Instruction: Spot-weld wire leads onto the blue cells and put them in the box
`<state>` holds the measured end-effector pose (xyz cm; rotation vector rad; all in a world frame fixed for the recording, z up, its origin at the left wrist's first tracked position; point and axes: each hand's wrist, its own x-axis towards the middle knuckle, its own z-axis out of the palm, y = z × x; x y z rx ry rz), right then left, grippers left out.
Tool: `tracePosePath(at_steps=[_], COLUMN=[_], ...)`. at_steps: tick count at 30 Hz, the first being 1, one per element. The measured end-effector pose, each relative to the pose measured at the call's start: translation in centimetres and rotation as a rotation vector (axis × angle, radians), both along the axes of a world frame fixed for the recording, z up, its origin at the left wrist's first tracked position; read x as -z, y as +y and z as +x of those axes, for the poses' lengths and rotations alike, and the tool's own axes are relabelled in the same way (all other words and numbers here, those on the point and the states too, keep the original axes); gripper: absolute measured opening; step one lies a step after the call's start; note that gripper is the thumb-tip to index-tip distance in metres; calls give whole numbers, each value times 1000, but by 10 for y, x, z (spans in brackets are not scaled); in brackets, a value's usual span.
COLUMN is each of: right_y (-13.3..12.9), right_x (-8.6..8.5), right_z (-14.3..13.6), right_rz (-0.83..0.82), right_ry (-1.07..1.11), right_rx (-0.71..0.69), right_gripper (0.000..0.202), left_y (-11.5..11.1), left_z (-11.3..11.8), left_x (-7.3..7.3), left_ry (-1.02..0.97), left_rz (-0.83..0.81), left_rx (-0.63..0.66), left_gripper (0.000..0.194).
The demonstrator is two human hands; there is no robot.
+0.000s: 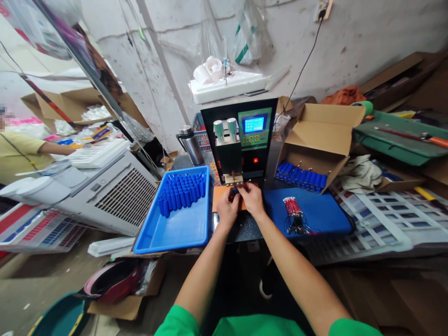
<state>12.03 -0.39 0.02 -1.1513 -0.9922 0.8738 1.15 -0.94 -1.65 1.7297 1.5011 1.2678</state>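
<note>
Under the electrode head of a spot welder (234, 178), my left hand (228, 206) is closed on a blue battery cell (235, 190), mostly hidden by the fingers. My right hand (252, 199) pinches close beside it at the same spot. A small white tip shows just beyond the right fingers, like the end of a wire lead; the rest is covered. Both hands are over an orange board (220, 198) at the foot of the machine. To the left, a blue tray (185, 231) carries many upright blue cells (182, 191). Red and black wire leads (294, 212) lie bundled on the right.
The leads rest on a blue mat (325, 210). Behind it, an open cardboard box (317, 133) contains blue cells with leads. A steel flask (191, 144) stands left of the welder. Farther left are an air cooler (122, 200) and another person's arm (58, 148).
</note>
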Motion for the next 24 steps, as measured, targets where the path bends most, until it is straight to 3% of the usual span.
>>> tracePosePath(at_steps=[17, 24], right_y=[2, -5], right_x=[8, 8], right_z=[2, 19], right_rz=[20, 5], right_ry=[24, -212], right_rx=[-25, -71], right_gripper=[29, 20], left_y=[0, 6], left_z=[0, -3], left_x=[1, 4], left_ry=[23, -30], left_rz=[10, 12], left_rx=[1, 38], left_gripper=[23, 21])
